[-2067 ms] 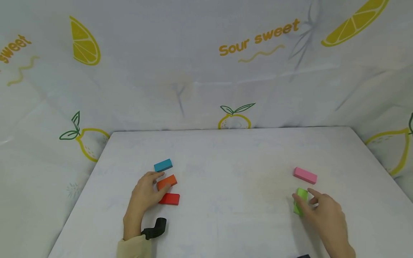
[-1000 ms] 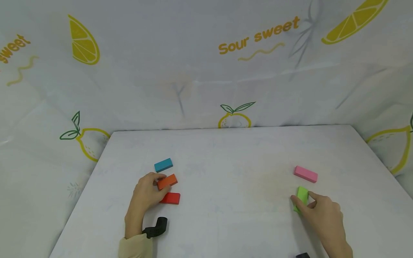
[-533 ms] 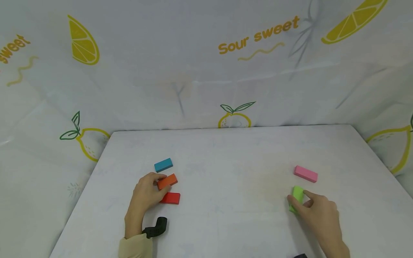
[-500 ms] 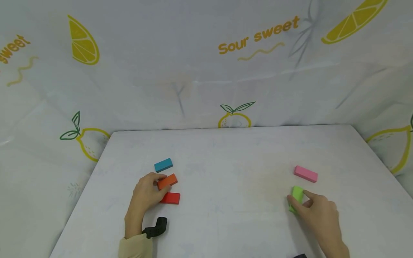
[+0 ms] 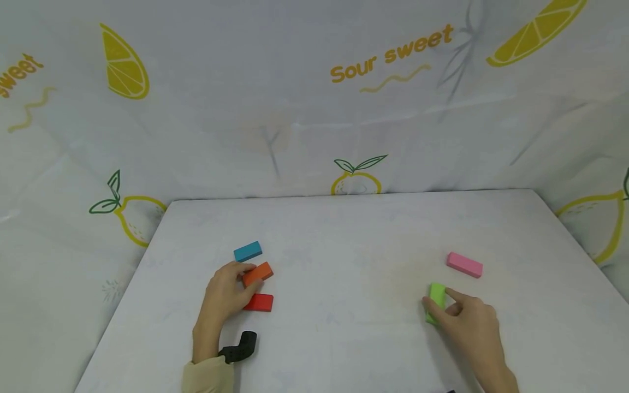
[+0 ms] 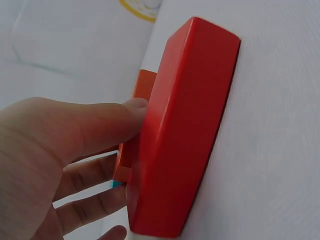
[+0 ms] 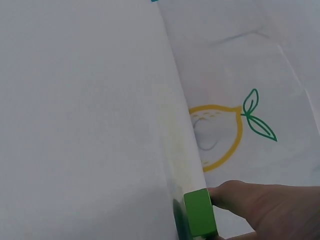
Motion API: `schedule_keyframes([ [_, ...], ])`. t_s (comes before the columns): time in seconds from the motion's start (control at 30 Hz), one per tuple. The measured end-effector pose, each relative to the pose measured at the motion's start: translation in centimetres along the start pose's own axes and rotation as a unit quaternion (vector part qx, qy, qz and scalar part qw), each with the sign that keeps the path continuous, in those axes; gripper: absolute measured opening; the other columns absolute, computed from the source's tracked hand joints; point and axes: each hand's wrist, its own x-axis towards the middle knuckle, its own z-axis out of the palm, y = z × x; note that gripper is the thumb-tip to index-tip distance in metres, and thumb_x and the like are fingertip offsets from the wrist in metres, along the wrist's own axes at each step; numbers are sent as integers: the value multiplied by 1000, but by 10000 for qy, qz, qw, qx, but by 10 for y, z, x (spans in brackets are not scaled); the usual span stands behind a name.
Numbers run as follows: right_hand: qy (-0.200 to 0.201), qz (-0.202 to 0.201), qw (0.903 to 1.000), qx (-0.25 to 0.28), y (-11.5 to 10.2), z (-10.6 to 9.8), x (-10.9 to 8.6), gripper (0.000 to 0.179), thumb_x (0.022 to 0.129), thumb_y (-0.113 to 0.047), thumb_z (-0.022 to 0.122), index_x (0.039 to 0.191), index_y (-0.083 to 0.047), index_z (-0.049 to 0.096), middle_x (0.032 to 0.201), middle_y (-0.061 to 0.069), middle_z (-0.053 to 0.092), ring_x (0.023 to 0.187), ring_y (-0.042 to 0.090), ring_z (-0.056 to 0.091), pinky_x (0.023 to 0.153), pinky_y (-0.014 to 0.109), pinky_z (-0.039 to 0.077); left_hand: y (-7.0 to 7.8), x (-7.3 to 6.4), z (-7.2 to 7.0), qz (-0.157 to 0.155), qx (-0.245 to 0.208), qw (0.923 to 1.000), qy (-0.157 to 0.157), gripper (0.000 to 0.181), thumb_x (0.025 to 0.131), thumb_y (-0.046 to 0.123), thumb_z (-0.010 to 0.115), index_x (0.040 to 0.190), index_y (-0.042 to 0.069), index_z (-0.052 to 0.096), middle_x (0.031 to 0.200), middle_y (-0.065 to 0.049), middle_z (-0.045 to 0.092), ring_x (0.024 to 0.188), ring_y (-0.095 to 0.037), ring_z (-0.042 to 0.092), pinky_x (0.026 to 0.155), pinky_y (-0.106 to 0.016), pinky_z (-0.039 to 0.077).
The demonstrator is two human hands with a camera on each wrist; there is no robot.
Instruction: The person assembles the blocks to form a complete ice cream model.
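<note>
Pinching the green block [image 5: 437, 295] and the orange block [image 5: 259, 272], one per hand

The green block is at the fingertips of the right hand [image 5: 467, 326], on the hand's left; its long axis runs roughly near to far. Thumb and fingers grasp its long sides. Whether it touches the table [image 5: 344, 245] cannot be determined. The left hand [image 5: 224, 297] is well apart from it, across bare tabletop. That hand pinches the orange block, whose long axis slants rightward and away, between the blue block [image 5: 248, 251] and the red block [image 5: 260, 303]. The right forearm enters from the near right; the left fingers point rightward.
</note>
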Motion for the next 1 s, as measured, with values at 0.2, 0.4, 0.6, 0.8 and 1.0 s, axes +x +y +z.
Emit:
schedule_keyframes([
  [0.2,-171,-154,9997,-3,-11,7,-2,63,87,-40,78,127,8,67,65,1,68,64,13,54,57,22,40,6,2,5,154,-24,9999,-21,35,87,19,79,118,3,74,112,-12,73,93,-23,61,84,-41,55],
  [0.4,-18,-451,9989,80,-20,15,-5,58,85,-37,81,123,6,71,65,0,68,64,11,54,59,21,42,12,4,8,267,-19,9996,-101,35,87,19,79,118,3,74,116,-12,73,95,-23,62,84,-41,54],
  [0.6,-247,-504,9984,101,-29,23,-8,62,84,-39,81,124,8,69,64,-2,66,62,9,51,58,20,40,20,6,12,414,-115,9990,-131,35,87,19,80,118,4,74,114,-10,74,94,-20,62,80,-35,52],
  [0.8,-330,-688,9967,262,-41,30,-13,57,85,-34,81,123,6,70,61,-3,60,59,6,46,57,19,38,30,8,17,548,-180,9982,-157,36,87,22,80,117,4,75,113,-8,75,91,-18,62,78,-32,52],
  [1.0,-351,-853,9950,384,-50,36,-15,55,84,-31,82,122,7,70,60,-4,56,57,5,43,54,19,37,40,10,20,728,-220,9970,-107,34,86,22,81,116,6,76,109,-6,75,90,-16,61,78,-31,51],
])
